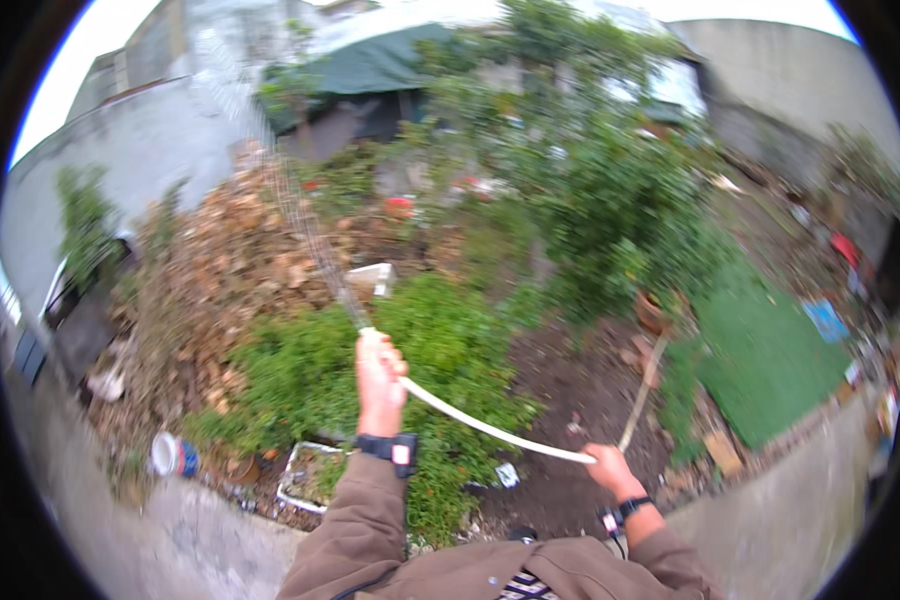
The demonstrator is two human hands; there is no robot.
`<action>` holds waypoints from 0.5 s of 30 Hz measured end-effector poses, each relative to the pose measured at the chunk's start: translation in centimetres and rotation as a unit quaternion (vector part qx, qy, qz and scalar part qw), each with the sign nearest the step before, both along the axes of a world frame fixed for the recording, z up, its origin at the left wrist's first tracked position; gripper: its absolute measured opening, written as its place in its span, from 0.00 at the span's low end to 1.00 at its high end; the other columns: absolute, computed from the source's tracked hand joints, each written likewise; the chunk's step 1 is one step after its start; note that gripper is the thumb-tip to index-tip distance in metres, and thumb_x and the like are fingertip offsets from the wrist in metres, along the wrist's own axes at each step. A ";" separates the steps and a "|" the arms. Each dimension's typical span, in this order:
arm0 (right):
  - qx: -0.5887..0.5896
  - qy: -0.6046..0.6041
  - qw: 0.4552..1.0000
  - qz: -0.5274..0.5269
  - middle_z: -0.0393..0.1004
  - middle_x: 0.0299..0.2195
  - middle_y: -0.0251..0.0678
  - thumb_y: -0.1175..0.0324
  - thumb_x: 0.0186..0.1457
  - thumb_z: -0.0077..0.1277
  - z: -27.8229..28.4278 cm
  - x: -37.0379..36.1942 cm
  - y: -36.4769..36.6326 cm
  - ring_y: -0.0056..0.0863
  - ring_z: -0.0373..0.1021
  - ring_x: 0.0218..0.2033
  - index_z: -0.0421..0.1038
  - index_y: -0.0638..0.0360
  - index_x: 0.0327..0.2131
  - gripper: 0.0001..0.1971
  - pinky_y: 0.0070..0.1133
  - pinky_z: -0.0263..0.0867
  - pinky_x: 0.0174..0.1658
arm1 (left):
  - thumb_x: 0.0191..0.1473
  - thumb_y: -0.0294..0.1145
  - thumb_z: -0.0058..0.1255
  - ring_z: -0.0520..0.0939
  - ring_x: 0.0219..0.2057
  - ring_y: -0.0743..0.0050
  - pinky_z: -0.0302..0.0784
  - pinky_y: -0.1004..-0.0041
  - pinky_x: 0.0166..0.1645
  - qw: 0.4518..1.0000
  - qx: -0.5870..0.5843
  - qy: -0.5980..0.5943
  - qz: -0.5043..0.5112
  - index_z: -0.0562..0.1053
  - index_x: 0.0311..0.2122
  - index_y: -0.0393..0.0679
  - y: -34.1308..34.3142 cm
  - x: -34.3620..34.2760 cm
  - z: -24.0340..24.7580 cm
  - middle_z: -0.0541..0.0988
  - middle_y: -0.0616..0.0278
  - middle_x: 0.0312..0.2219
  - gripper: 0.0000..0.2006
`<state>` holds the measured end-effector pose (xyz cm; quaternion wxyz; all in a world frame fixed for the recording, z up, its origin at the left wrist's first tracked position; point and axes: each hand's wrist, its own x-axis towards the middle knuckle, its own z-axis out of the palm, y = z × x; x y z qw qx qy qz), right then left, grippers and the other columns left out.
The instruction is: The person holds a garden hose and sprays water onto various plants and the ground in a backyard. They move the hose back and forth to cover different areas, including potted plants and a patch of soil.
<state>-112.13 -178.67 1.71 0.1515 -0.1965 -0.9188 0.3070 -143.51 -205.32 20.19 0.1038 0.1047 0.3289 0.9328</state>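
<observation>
A pale garden hose [490,428] runs between my two hands. My left hand [380,372], raised over the green plants [295,375], is closed round the hose's end. Water [315,235] sprays from that end, up and away to the far left over a heap of dry brown leaves [235,250]. Lower and to the right, my right hand [610,472] is closed round the hose above bare dark soil [560,385]. Beyond it the hose goes on toward a brown pot [653,312]. Both wrists wear dark bands.
A leafy tree [610,190] stands ahead. Green matting [760,345] lies at right, beside scattered litter. A white bucket [173,455] lies near a white-rimmed planter [310,478] at lower left. Concrete paving [210,535] borders the bed, and grey walls [140,165] enclose the yard.
</observation>
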 end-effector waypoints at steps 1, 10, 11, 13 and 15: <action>-0.015 0.009 1.000 0.004 0.74 0.24 0.42 0.68 0.45 0.48 -0.2 0.0 0.0 0.44 0.71 0.30 0.74 0.52 0.25 0.04 0.33 0.66 0.32 | 0.58 0.38 0.42 0.59 0.12 0.89 0.53 0.85 0.13 1.000 -0.008 0.003 0.009 0.64 0.30 0.48 0.0 0.2 0.0 0.60 0.75 0.14 0.08; -0.063 -0.056 0.996 0.029 0.73 0.23 0.47 0.64 0.46 0.53 -2.2 -1.1 2.8 0.45 0.72 0.28 0.74 0.57 0.25 0.08 0.32 0.67 0.32 | 0.60 0.36 0.38 0.57 0.13 0.88 0.51 0.84 0.14 0.997 -0.053 0.010 0.061 0.64 0.31 0.46 1.2 0.2 -0.9 0.61 0.73 0.16 0.08; -0.058 -0.060 0.996 0.039 0.73 0.22 0.47 0.63 0.46 0.53 -2.3 -1.0 3.0 0.45 0.72 0.28 0.74 0.57 0.25 0.08 0.32 0.66 0.32 | 0.60 0.37 0.38 0.57 0.13 0.88 0.51 0.85 0.14 0.997 -0.055 0.007 0.061 0.64 0.31 0.46 1.6 0.2 -0.9 0.61 0.73 0.16 0.08; -0.051 -0.079 0.994 0.056 0.73 0.22 0.46 0.62 0.46 0.55 -2.4 -1.0 3.6 0.45 0.71 0.27 0.73 0.58 0.24 0.09 0.32 0.66 0.31 | 0.60 0.39 0.38 0.57 0.14 0.88 0.51 0.84 0.15 0.994 -0.083 0.002 0.069 0.65 0.31 0.46 2.3 0.1 -0.7 0.61 0.73 0.16 0.09; -0.061 -0.070 0.993 0.072 0.73 0.21 0.46 0.61 0.46 0.55 -2.4 -0.7 4.4 0.44 0.71 0.26 0.73 0.57 0.24 0.10 0.32 0.66 0.31 | 0.60 0.38 0.38 0.57 0.14 0.88 0.50 0.85 0.15 0.994 -0.082 0.008 0.067 0.65 0.31 0.45 3.3 0.0 -0.5 0.61 0.74 0.16 0.10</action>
